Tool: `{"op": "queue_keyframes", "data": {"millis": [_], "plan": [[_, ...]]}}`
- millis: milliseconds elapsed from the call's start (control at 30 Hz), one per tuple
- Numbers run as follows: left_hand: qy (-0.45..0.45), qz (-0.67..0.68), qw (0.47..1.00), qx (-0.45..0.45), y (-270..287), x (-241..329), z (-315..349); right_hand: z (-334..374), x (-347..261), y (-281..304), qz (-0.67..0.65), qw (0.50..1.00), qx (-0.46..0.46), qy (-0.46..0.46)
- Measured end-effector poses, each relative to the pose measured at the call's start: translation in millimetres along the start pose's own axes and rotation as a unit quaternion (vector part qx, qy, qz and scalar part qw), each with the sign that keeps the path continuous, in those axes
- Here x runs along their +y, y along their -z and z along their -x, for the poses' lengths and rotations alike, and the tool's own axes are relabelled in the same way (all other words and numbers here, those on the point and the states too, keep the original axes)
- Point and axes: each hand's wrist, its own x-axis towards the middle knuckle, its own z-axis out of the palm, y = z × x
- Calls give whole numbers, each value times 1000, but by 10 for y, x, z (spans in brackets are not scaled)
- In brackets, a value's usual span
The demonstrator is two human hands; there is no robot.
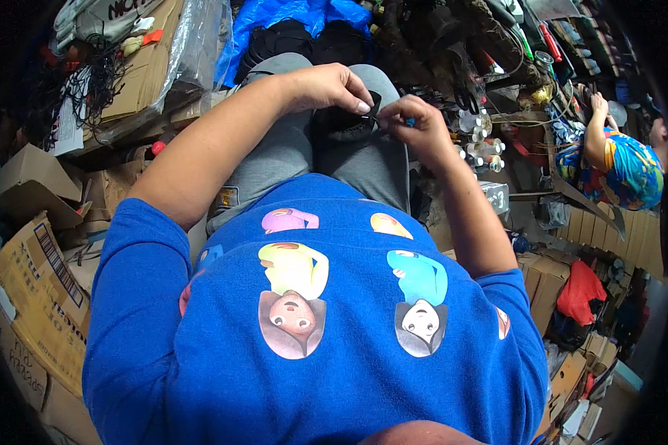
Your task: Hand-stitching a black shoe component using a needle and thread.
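From where I watch, the left hand point(339, 86) is nearly closed, thumb and fingertips pinching the upper edge of a black fabric-like piece point(349, 127). The right hand point(417, 124) is drawn into a pinch just beside it; I cannot tell what lies between its fingertips. The piece sits below and between both hands, over the gray trousers point(271, 159). Beyond the left hand I see blue plastic sheeting point(246, 21); right of the right hand, clear bottles point(486, 148).

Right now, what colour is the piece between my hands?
The piece is black, seen best in the head view.
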Motion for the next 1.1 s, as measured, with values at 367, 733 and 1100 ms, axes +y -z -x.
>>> {"op": "queue_keyframes", "data": {"millis": [367, 733, 1100], "plan": [[16, -54, 997, -57, 41, 33, 47, 172, -316, -67, 91, 996, 21, -13], [18, -90, 991, -92, 36, 72, -11, 31, -739, -23, 399, 913, -78, 38], [-34, -156, 986, -57, 127, 1, -194, -316, -350, -24, 224, 960, -163, -37]]}}
